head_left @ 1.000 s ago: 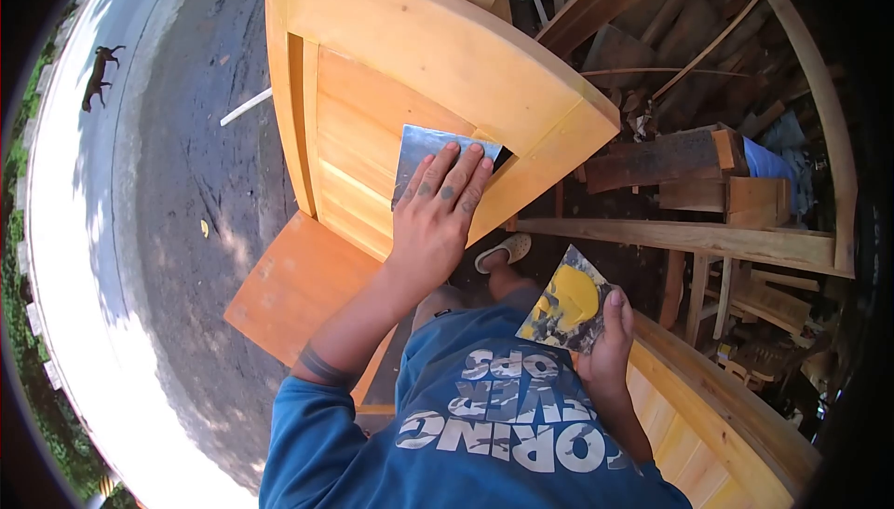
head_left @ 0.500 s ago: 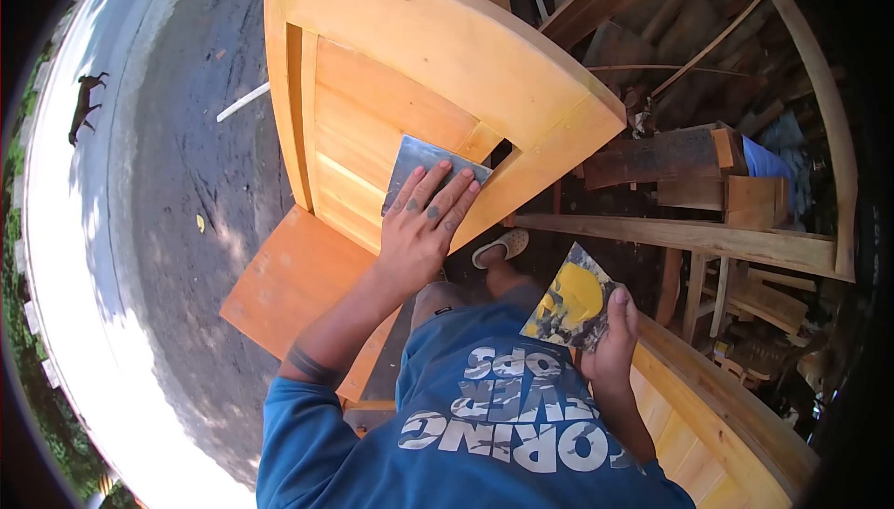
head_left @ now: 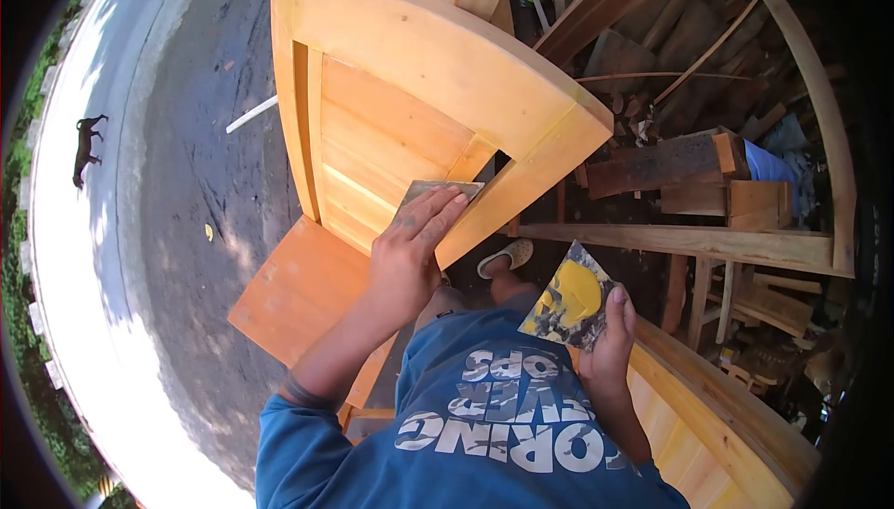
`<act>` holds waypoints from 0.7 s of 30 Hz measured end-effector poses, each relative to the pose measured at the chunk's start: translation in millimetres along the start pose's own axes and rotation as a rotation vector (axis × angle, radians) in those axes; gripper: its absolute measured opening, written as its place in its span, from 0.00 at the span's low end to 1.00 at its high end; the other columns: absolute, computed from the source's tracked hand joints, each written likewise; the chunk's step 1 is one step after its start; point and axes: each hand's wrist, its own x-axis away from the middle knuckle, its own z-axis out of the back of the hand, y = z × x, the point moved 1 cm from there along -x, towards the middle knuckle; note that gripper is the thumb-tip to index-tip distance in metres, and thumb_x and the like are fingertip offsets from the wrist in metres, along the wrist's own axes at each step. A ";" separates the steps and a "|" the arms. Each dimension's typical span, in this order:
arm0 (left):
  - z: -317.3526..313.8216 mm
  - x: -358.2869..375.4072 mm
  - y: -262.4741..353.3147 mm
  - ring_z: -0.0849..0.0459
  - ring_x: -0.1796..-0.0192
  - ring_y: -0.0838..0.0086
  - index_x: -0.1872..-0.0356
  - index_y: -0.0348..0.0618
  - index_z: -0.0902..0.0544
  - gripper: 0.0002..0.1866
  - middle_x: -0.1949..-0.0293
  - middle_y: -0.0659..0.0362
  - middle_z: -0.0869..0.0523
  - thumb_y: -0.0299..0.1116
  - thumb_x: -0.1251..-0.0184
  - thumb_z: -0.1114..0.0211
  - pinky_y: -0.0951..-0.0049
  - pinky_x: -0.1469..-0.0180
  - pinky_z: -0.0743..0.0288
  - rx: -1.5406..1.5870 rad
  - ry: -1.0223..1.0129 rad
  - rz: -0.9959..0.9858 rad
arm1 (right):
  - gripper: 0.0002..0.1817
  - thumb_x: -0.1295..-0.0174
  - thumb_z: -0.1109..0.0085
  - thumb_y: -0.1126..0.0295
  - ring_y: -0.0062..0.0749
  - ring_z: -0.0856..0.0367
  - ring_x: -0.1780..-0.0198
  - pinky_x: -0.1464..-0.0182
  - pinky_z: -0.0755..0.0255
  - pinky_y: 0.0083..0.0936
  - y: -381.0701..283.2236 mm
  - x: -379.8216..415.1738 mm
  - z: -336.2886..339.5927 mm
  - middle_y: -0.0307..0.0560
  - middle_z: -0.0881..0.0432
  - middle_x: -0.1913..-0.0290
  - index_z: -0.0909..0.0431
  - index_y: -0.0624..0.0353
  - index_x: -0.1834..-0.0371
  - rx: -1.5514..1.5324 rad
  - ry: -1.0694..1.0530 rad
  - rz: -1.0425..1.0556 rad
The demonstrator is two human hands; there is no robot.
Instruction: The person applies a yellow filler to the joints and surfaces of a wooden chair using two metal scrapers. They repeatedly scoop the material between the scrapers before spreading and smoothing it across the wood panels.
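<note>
My left hand [head_left: 405, 257] presses a thin flat scraper [head_left: 417, 191] against a wooden framed panel [head_left: 438, 53] with a curved top rail. The fingers lie together over the scraper, near a dark slot [head_left: 496, 165] at the inner corner of the frame; the thumb is hidden. Lower right, my right hand [head_left: 607, 346] grips a stained square plate [head_left: 542, 327], its thumb over the edge. A thick smear of yellow putty [head_left: 579, 289] sits on that plate, apart from the panel.
An orange-brown board [head_left: 298, 290] lies below the panel. Another wooden panel [head_left: 689, 416] is beside my right arm. Timber beams [head_left: 680, 237] and scrap wood [head_left: 689, 169] fill the right. A dark dog [head_left: 88, 150] stands on the road at left.
My left hand has drawn the scraper slightly down the panel, and the scraper now appears more tilted. The right hand with the putty plate has hardly moved. The view has shifted slightly.
</note>
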 end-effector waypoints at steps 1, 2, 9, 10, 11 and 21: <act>10.7 2.8 0.9 0.21 0.42 0.65 0.41 0.39 0.24 0.29 0.44 0.52 0.20 0.11 0.49 0.45 0.69 0.39 0.30 0.249 0.023 0.127 | 0.16 0.26 0.59 0.60 0.27 0.20 0.54 0.49 0.26 0.24 -0.2 0.7 -0.8 0.46 0.21 0.57 0.29 0.63 0.55 -0.009 -0.007 -0.003; 19.9 5.4 5.2 0.21 0.43 0.67 0.41 0.38 0.24 0.28 0.45 0.50 0.20 0.10 0.46 0.46 0.72 0.40 0.31 0.497 0.047 0.253 | 0.16 0.26 0.59 0.60 0.28 0.19 0.54 0.48 0.26 0.25 -1.0 1.1 -1.4 0.46 0.21 0.56 0.29 0.63 0.54 -0.018 -0.015 -0.005; 24.4 41.5 76.0 0.23 0.40 0.58 0.38 0.38 0.27 0.27 0.42 0.46 0.22 0.09 0.40 0.48 0.69 0.39 0.31 0.602 0.000 0.071 | 0.20 0.26 0.59 0.57 0.37 0.20 0.47 0.44 0.26 0.33 -8.2 -4.0 -25.2 0.52 0.21 0.48 0.30 0.65 0.47 -0.272 -0.156 -0.166; 18.6 46.3 83.4 0.24 0.39 0.54 0.39 0.38 0.26 0.29 0.41 0.46 0.23 0.08 0.43 0.47 0.66 0.38 0.32 0.563 0.029 -0.021 | 0.21 0.26 0.60 0.57 0.37 0.20 0.47 0.43 0.26 0.34 -9.1 -4.0 -29.0 0.52 0.22 0.47 0.31 0.65 0.45 -0.273 -0.169 -0.156; 8.1 52.2 87.2 0.24 0.38 0.53 0.39 0.38 0.26 0.30 0.41 0.45 0.23 0.07 0.45 0.47 0.65 0.37 0.32 0.507 0.044 -0.059 | 0.23 0.26 0.61 0.56 0.37 0.20 0.46 0.42 0.27 0.34 -10.0 -3.4 -32.3 0.53 0.22 0.46 0.32 0.66 0.43 -0.273 -0.183 -0.149; 27.9 55.5 64.0 0.23 0.40 0.50 0.42 0.38 0.25 0.31 0.42 0.41 0.24 0.04 0.49 0.51 0.63 0.41 0.28 0.391 -0.003 0.017 | 0.18 0.25 0.60 0.58 0.32 0.20 0.48 0.44 0.26 0.29 -0.3 -8.4 -34.0 0.50 0.21 0.50 0.30 0.64 0.50 -0.212 -0.212 -0.025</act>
